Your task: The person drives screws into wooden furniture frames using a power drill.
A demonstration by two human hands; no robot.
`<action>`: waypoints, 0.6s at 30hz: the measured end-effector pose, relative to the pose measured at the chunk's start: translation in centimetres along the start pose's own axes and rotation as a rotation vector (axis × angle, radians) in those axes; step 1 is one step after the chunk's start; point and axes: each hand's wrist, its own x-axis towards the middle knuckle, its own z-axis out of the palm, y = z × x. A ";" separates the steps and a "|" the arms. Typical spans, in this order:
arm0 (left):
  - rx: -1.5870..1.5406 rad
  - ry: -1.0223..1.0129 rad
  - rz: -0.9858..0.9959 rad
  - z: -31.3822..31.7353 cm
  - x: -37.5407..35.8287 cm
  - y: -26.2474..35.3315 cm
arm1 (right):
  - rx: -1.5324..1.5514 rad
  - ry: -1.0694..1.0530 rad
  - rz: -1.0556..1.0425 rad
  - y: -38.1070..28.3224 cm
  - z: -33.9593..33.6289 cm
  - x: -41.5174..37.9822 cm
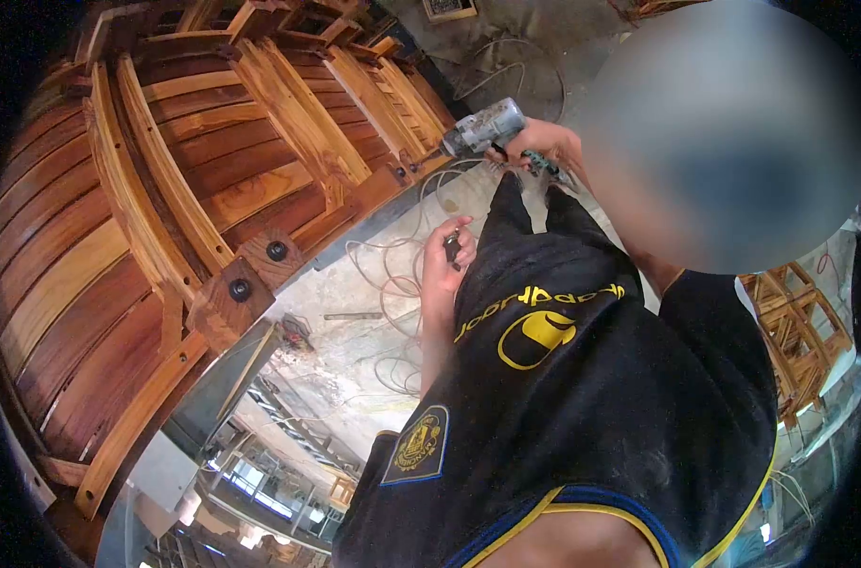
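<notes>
My right hand (541,142) is wrapped round the handle of a grey power driver (487,125). The driver points left, its tip at or very near dark bolt heads on a wooden block (385,187) of a slatted wooden piece (260,123). My left hand (448,254) is lower down beside my black shirt, its fingers curled round a small dark object (452,248) too small to name. Nearer along the same wooden piece, another block (246,282) carries two large black bolt heads. A green and black fitting (541,163) shows below my right hand.
Thin hoses (385,275) lie coiled on the pale floor (355,355). The wooden piece rests on a grey-edged surface (331,254). More wooden frames (798,331) stand at the right. A blurred round patch hides the upper right.
</notes>
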 end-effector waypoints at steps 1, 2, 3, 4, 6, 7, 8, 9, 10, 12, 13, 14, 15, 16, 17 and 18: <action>0.019 -0.008 -0.002 0.3 0.0 0.2 | 0.014 0.038 -0.003 -0.3 0.9 -1.0; 0.038 -0.022 0.002 0.7 0.2 0.4 | 0.020 0.075 -0.008 -0.9 1.8 -2.1; 0.076 -0.019 0.023 1.4 0.4 0.6 | 0.134 0.123 -0.027 -2.1 3.5 -3.9; 0.114 -0.015 0.044 2.3 0.2 0.7 | 0.077 0.138 -0.030 -0.1 2.4 -4.1; 0.154 -0.017 0.072 3.7 0.9 1.1 | 0.084 0.202 -0.159 0.3 2.9 -5.7; 0.159 -0.016 0.078 4.3 1.2 1.2 | 0.134 0.247 -0.179 0.1 3.5 -6.8; 0.165 -0.015 0.082 4.9 1.7 1.3 | 0.185 0.292 -0.200 -0.3 3.7 -7.6; 0.130 -0.012 0.067 5.7 2.4 1.3 | 0.083 0.360 -0.200 -0.2 2.9 -7.9; 0.116 -0.014 0.075 6.6 2.9 1.2 | 0.073 0.440 -0.240 -0.3 2.5 -8.0; 0.087 -0.023 0.105 8.7 4.0 1.2 | 0.044 0.587 -0.335 -1.4 2.0 -7.7; 0.107 -0.013 0.095 10.3 4.2 1.5 | 0.052 0.646 -0.394 -4.0 3.3 -8.4; 0.091 -0.052 0.119 11.5 4.7 1.5 | 0.076 0.703 -0.449 -5.0 2.7 -7.9; 0.076 -0.081 0.140 12.4 4.9 1.4 | 0.110 0.756 -0.499 -5.6 2.4 -7.2; 0.068 -0.113 0.164 13.4 5.2 1.7 | 0.147 0.807 -0.557 -6.4 1.9 -6.4; 0.070 -0.081 0.183 14.5 5.2 2.0 | 0.032 0.817 -0.535 -7.6 1.4 -6.2; 0.111 -0.243 0.249 14.1 5.7 1.9 | -0.071 0.916 -0.649 -9.0 1.7 -5.6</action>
